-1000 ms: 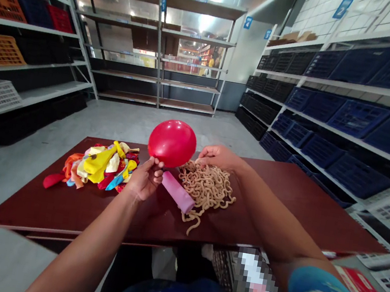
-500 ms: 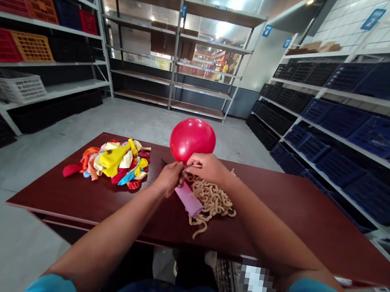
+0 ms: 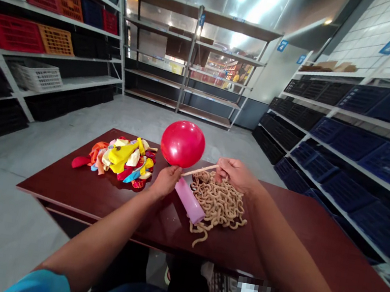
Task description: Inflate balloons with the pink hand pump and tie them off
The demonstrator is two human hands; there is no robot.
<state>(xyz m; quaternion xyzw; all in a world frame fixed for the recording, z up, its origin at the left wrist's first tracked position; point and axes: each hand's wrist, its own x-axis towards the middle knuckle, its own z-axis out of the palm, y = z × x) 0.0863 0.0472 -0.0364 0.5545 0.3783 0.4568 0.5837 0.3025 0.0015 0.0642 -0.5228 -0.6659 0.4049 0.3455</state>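
A round, inflated red balloon [image 3: 182,144] stands above my left hand [image 3: 166,181], whose fingers are closed on its neck. From there a thin beige cord [image 3: 199,170] runs taut, slanting up to my right hand [image 3: 233,173], which is shut on its other end. How the cord meets the balloon's neck is hidden by my left fingers. Just below the hands lies a pink tube-shaped object [image 3: 190,202], its upper end near my left hand. Beneath my right hand spreads a tangled heap of beige cords [image 3: 224,203].
On the left of the dark red table [image 3: 96,199] sits a pile of deflated balloons [image 3: 123,159] in several colours. Shelves with crates [image 3: 17,34] line the left side, and dark blue crates [image 3: 377,151] fill the right side. A metal rack [image 3: 187,60] stands at the back.
My right hand has moved away to the right, drawing the beige cord out straight between both hands. The balloon stays at my left hand. The camera view has shifted slightly.
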